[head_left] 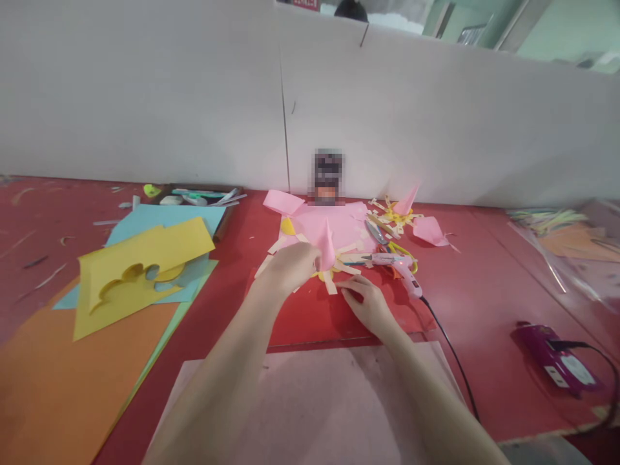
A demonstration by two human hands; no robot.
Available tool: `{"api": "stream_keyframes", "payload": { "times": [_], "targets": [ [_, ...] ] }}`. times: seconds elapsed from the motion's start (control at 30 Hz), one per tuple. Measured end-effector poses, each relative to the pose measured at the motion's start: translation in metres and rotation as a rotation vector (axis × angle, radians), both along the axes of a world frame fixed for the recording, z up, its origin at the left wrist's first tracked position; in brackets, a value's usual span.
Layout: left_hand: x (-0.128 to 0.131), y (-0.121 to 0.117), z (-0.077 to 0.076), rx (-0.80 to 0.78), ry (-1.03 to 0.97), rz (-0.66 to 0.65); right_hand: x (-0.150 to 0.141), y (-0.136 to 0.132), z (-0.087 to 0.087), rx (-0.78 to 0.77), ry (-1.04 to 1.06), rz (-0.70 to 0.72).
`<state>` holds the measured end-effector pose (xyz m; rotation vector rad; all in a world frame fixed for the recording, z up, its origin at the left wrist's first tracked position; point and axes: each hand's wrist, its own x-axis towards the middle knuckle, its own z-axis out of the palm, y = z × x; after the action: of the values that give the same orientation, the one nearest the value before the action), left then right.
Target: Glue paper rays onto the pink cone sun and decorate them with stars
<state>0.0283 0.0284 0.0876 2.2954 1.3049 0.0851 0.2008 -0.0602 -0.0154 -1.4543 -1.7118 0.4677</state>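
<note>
My left hand (293, 266) is closed on the side of an upright pink paper cone (327, 248), its fingers partly hidden behind the knuckles. Around the cone's foot, pale cream strips (329, 282) spread outward over a yellow paper piece (320, 276). Close to the front strip, my right hand (367, 302) reaches in with forefinger stretched and thumb a little apart; its fingertips are at the strip's edge. Beneath lies a red sheet (310, 320). A pink glue gun (400, 265) with a dark cord rests just right of the strips.
Scissors (376, 232) lie behind the glue gun. A second pink cone (407, 201) with strips stands at the back right. Coloured paper sheets (135, 278) pile up on the left, before a tray of sticks (206, 196). A purple power device (557, 361) sits at right.
</note>
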Motion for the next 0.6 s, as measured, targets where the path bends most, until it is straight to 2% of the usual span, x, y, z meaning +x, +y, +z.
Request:
{"api": "stream_keyframes", "payload": {
  "times": [0.1,0.27,0.37,0.47,0.6],
  "targets": [
    [-0.001,-0.003,0.013,0.158,-0.051,-0.031,0.004,0.000,0.003,0.028,0.065,-0.075],
    [0.005,-0.003,0.028,0.395,-0.422,-0.059,0.018,-0.002,0.014,0.090,0.089,-0.301],
    [0.009,-0.003,0.031,0.542,-0.539,0.048,0.032,-0.005,0.019,0.168,0.042,-0.447],
    [0.009,-0.002,0.032,0.642,-0.588,0.164,0.048,-0.008,0.019,0.204,-0.091,-0.665],
    [0.006,-0.003,0.034,0.690,-0.625,0.209,0.062,-0.011,0.013,0.165,-0.236,-0.819]
  ]
}}
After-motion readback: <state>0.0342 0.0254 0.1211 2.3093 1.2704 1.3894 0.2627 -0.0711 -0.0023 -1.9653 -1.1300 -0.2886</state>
